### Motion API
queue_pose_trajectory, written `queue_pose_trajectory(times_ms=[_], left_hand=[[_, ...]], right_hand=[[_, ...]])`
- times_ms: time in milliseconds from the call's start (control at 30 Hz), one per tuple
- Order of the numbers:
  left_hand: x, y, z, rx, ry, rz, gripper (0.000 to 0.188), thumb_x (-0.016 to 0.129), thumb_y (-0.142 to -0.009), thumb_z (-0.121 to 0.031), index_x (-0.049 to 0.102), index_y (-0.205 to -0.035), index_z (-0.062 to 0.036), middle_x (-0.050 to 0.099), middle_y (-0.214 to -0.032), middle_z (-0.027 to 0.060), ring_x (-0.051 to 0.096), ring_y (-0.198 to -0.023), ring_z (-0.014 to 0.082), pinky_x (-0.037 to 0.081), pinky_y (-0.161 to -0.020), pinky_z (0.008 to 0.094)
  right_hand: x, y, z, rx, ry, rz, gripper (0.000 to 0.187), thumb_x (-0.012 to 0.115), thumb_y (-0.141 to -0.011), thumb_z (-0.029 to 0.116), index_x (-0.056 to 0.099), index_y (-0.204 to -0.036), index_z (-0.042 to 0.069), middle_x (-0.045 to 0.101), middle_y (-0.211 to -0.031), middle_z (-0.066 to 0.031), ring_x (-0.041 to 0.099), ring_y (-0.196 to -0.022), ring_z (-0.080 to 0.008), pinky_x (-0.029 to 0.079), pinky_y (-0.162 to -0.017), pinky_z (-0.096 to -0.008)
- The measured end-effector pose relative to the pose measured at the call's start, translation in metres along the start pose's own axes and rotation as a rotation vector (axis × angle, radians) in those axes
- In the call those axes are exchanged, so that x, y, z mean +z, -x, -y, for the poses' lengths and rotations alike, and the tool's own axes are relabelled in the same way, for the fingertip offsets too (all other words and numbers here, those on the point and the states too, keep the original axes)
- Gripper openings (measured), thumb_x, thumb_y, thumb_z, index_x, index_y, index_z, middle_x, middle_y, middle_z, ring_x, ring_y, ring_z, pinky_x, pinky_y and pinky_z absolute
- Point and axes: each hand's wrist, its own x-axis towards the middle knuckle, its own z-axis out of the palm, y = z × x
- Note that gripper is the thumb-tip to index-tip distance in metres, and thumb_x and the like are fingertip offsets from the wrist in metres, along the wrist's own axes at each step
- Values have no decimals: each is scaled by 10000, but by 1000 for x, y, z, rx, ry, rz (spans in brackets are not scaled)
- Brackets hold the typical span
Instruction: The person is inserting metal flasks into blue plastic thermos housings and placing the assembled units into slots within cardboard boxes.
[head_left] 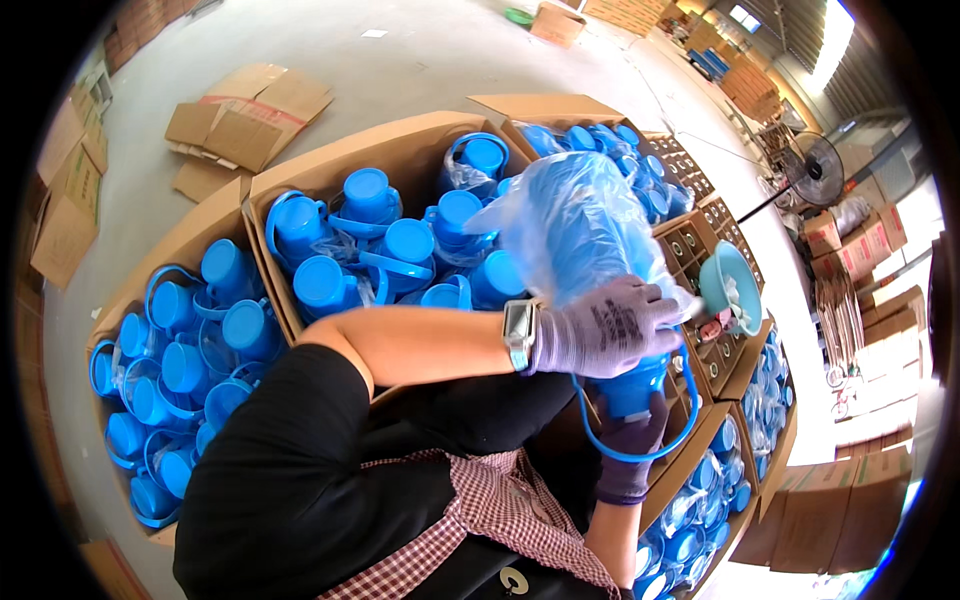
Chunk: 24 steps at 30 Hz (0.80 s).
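Note:
A blue thermos flask (635,388) with a looped blue handle (692,410) is held in front of me, tilted away. Clear plastic film, a loose bag (575,215), surrounds its far part. My left hand (605,325), in a pale purple knit glove, is closed around the flask and bag at about the middle. From below, my right hand (632,435), gloved in darker purple, grips the near end of the flask. Its fingers are partly hidden behind the flask and handle loop.
Open cartons of blue flasks stand left (170,375), ahead (408,240) and right (695,515). A light-blue basin (728,285) sits on a divided carton (680,245). Beyond are a black fan (815,170), flattened cardboard (245,120) and stacked boxes (830,510).

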Motion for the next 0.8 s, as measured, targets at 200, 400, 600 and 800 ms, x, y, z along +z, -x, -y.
queue_pose_trajectory(times_ms=[200,400,600,800], left_hand=[[21,63,-63,-273,1016,-165,352,659,-889,57,666,-1215,-78,654,-1086,84,675,-1053,277,530,-934,408],[-47,135,32,-1099,1236,-336,345,651,-1028,-265,655,-1324,-87,696,-1182,77,661,-1060,208,527,-976,355],[-4,166,179,-1115,1915,-1255,653,562,-1048,-578,475,-1549,-168,632,-1414,134,647,-1193,293,509,-1051,455],[75,217,254,-907,2185,-1398,505,543,-1059,-489,591,-1420,-138,656,-1369,120,640,-1181,316,476,-1082,484]], right_hand=[[9,-87,-2,-154,369,358,613,573,-1056,453,462,-1531,82,566,-1458,-164,578,-1310,-308,520,-1086,-479],[93,-209,-13,83,17,416,623,457,-1087,573,482,-1491,99,580,-1404,-167,624,-1237,-334,522,-1074,-536],[252,-254,-44,-973,1383,627,626,860,-684,140,632,-1259,38,656,-1238,-184,626,-1177,-401,511,-1011,-452],[321,-313,-88,-1419,1611,1137,643,781,-797,147,622,-1420,167,610,-1421,-123,592,-1274,-347,476,-1107,-443]])
